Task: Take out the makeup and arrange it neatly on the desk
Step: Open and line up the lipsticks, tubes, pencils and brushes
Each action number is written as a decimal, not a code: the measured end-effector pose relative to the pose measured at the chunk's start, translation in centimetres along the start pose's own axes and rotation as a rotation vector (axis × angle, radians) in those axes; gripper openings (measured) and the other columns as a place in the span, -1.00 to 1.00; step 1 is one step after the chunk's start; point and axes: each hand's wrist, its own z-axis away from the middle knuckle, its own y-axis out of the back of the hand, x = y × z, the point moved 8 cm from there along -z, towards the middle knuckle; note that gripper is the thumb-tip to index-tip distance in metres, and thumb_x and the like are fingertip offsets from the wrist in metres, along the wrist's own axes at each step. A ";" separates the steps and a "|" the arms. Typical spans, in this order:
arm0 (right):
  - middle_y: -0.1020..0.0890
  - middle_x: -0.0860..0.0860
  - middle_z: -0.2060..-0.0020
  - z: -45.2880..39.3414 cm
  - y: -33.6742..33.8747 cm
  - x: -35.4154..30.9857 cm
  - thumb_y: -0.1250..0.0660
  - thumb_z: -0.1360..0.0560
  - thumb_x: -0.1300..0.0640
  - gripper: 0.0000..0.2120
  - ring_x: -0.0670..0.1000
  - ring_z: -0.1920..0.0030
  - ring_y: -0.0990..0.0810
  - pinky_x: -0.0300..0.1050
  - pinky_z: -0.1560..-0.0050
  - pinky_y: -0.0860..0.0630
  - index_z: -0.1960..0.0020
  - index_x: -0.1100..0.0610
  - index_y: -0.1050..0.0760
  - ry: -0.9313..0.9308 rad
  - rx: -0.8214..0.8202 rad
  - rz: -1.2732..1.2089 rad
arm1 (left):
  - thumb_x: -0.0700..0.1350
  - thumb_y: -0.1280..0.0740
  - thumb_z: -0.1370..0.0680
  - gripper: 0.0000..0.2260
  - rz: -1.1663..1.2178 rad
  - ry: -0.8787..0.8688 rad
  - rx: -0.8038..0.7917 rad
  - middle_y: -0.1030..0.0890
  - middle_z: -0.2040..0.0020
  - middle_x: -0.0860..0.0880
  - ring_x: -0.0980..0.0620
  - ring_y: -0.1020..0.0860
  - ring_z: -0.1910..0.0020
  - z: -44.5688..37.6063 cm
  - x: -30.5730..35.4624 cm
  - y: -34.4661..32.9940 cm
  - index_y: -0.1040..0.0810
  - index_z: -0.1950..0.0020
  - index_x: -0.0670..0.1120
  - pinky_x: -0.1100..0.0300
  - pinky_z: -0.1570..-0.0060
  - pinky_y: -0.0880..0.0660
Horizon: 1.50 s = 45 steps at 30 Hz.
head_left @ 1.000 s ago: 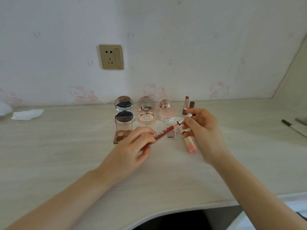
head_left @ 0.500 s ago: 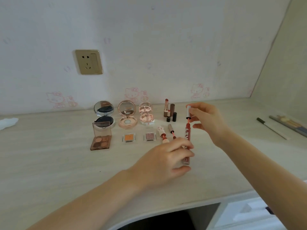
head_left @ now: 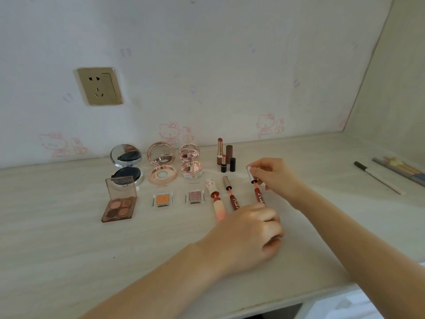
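Observation:
My left hand [head_left: 250, 233] grips the lower end of a dark red lip gloss tube [head_left: 259, 198] lying on the desk [head_left: 69, 249]. My right hand [head_left: 273, 176] pinches its silver cap [head_left: 251, 174], with the pink wand between cap and tube. Left of it lie a second red gloss [head_left: 233, 200] and a pink gloss [head_left: 218, 204], both uncapped. Further left sit two small eyeshadow pans [head_left: 162, 199] [head_left: 195, 196] and an open brown palette [head_left: 119, 201]. Three open compacts [head_left: 126, 165] [head_left: 162, 168] [head_left: 190, 163] line the back, with lipsticks [head_left: 224, 156] beside them.
A wall socket [head_left: 99, 86] is on the stickered wall behind. A pen [head_left: 377, 180] and pencils [head_left: 397, 170] lie at the far right near the side wall. The desk's front edge curves just below my arms.
Both hands have lowered the red gloss onto the desk to the right of the other glosses, now lying lengthwise in line with them. The right hand still holds the cap.

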 end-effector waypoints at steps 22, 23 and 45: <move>-0.62 -0.07 0.32 -2.5 -3.9 -1.0 -0.32 -0.49 0.13 -0.88 -0.08 0.23 -0.58 -0.25 0.21 -0.47 0.08 0.09 -0.63 0.107 -0.112 0.321 | 0.03 -0.27 -0.44 -0.77 0.003 0.219 0.063 -0.65 0.00 0.16 0.13 -0.47 -0.16 1.6 -3.8 -0.5 -0.69 0.03 0.04 0.37 -0.38 0.04; -0.61 -0.09 0.34 -2.5 -3.9 -1.1 -0.31 -0.49 0.13 -0.88 -0.10 0.25 -0.56 -0.28 0.25 -0.43 0.08 0.09 -0.63 0.110 -0.109 0.333 | 0.03 -0.28 -0.44 -0.78 0.011 0.223 0.058 -0.65 -0.01 0.17 0.13 -0.46 -0.17 1.6 -3.9 -0.5 -0.68 0.03 0.04 0.36 -0.39 0.05; -0.64 -0.02 0.03 -0.1 -1.0 -1.8 -0.24 -0.53 0.16 -0.80 -0.03 0.08 -0.57 -0.22 0.06 -0.46 -0.06 0.14 -0.60 0.140 -0.134 0.484 | 0.18 -0.36 -0.46 -0.65 0.047 0.296 -0.048 -0.53 -0.27 0.20 0.18 -0.29 -0.40 1.5 -5.1 -1.0 -0.59 -0.20 0.10 0.09 -0.50 0.00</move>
